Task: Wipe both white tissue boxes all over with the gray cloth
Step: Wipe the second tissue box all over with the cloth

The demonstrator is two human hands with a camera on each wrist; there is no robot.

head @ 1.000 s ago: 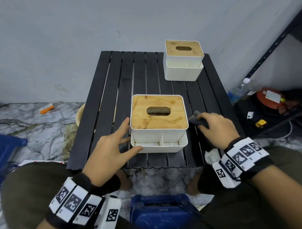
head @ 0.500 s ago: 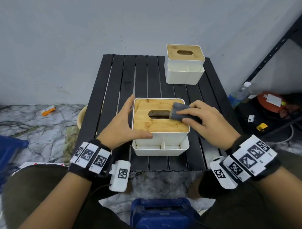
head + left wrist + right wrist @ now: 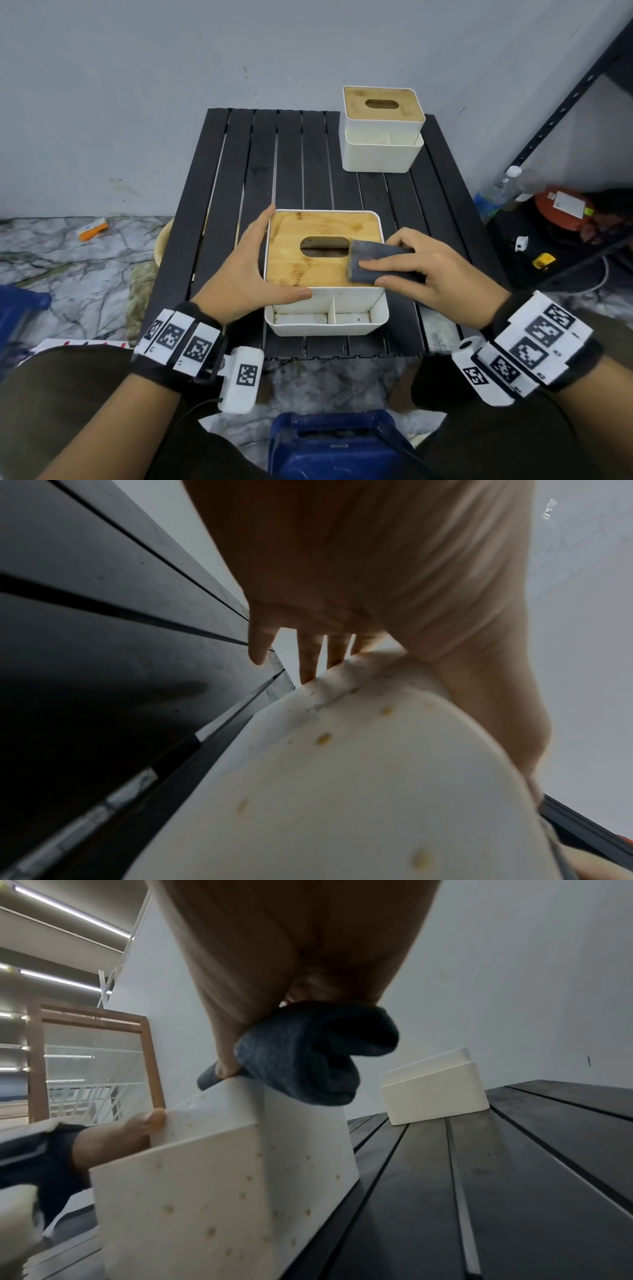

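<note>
A white tissue box (image 3: 325, 318) with a wooden slotted lid stands at the near edge of the black slatted table (image 3: 294, 164). My left hand (image 3: 250, 270) holds its left side, fingers along the wall and thumb across the front. My right hand (image 3: 421, 270) grips the folded gray cloth (image 3: 368, 262) and presses it on the right part of the lid, beside the slot. In the right wrist view the gray cloth (image 3: 315, 1053) hangs over the box's top edge (image 3: 240, 1164). A second white tissue box (image 3: 382, 130) stands at the table's far right corner.
A gray wall rises right behind the table. To the right, a black metal rack (image 3: 561, 113) holds a plastic bottle (image 3: 496, 192) and a red device (image 3: 561, 209). A blue object (image 3: 335, 445) lies on the marble floor between my knees.
My right hand brought the cloth from the table beside the box up onto the lid. My left hand closed around the box's left side.
</note>
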